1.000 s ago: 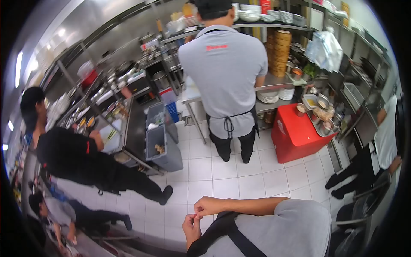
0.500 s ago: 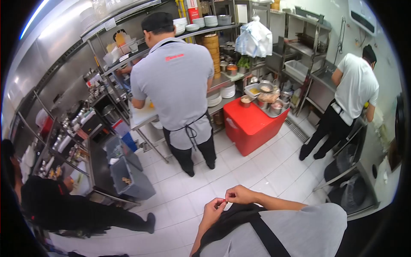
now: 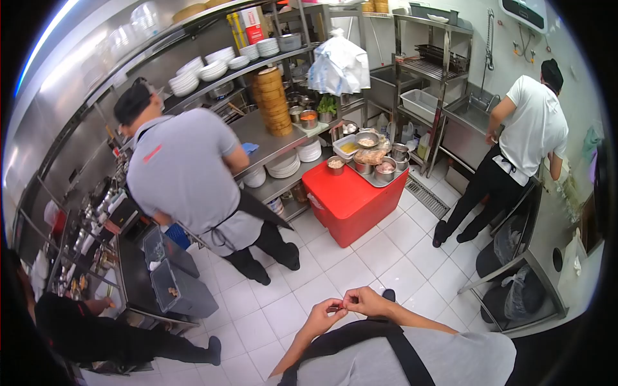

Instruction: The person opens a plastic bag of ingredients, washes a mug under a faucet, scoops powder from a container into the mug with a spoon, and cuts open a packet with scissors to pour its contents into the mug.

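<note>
My left hand (image 3: 321,316) and my right hand (image 3: 364,301) meet in front of my apron (image 3: 351,332) at waist height. The fingertips of both are pinched together around something tiny and reddish. It is too small and too covered by the fingers to name. Both hands are closed and stay above the tiled floor (image 3: 309,287), away from any counter.
A red box (image 3: 351,209) ahead carries a tray (image 3: 384,182) of metal pots. A person in grey (image 3: 187,167) stands left of it, another in white (image 3: 531,128) at the right, one in black (image 3: 84,328) lower left. Grey bins (image 3: 183,289) stand beside the left counter.
The person in grey has moved left and turned, uncovering the bamboo steamers and plates. My view has shifted. My hands keep their pinch together.
</note>
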`<state>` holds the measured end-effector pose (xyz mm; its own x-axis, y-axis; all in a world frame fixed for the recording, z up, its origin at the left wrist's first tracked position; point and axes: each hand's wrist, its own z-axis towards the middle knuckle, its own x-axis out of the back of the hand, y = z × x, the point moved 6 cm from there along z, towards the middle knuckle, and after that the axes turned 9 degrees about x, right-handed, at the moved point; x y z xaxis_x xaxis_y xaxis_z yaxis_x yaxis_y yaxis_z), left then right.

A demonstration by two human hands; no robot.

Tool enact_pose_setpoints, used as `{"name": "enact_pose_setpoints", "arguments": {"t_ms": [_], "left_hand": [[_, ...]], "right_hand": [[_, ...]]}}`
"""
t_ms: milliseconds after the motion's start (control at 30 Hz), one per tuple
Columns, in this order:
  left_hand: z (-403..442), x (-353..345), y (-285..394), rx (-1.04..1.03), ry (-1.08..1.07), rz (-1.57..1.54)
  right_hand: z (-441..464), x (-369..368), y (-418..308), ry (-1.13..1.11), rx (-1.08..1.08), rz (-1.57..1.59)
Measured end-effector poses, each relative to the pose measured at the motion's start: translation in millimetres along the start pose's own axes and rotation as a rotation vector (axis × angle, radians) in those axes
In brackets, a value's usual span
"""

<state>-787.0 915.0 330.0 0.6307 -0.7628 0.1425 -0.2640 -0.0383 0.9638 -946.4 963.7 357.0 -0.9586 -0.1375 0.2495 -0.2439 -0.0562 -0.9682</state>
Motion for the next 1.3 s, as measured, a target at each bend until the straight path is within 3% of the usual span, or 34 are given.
{"name": "enact_pose_setpoints", "arguments": {"t_ms": [67,167,233,367,400,467,700,933,1033,1100,1300], "left_hand": [[50.6,-26.1,8.1,0.052,-0.022,-0.105],[125.7,-71.2,45.1,0.077,-0.068,-0.005],[168.6,-99.3,80.4,0.025,-0.128,0.219],[257.8,-153.7,85.3,0.044,-0.218,0.214],[264.8,-163.0,124.5,0.054,-0.216,0.343],[288.3,-182.8,144.5,0.004,-0.274,0.227],[411.1,-225.0,155.3,0.047,-0.282,0.120],[573.2,-257.1,177.8,-0.207,-0.403,0.170],[651.3,-275.4,186.8,-0.305,-0.462,0.044],[690.1,-283.8,222.2,-0.200,-0.547,0.069],[780.5,-310.8,267.4,-0.216,-0.692,0.114]], "right_hand": [[0.5,53.0,11.9,0.040,-0.006,0.039],[-9.4,142.8,22.1,0.155,0.048,0.033],[-17.4,186.9,55.6,0.213,0.028,0.102],[-35.6,284.1,76.4,0.304,-0.040,0.030],[-37.2,303.1,68.9,0.384,0.060,0.104],[-42.6,333.2,68.4,0.461,0.028,0.108],[-29.3,431.8,123.8,0.660,-0.021,0.100],[19.5,560.0,166.0,0.706,-0.134,0.001],[43.5,628.3,149.5,0.681,-0.149,-0.320],[54.3,669.8,141.8,0.787,-0.104,-0.304],[62.0,748.9,175.7,0.948,-0.263,-0.054]]}}
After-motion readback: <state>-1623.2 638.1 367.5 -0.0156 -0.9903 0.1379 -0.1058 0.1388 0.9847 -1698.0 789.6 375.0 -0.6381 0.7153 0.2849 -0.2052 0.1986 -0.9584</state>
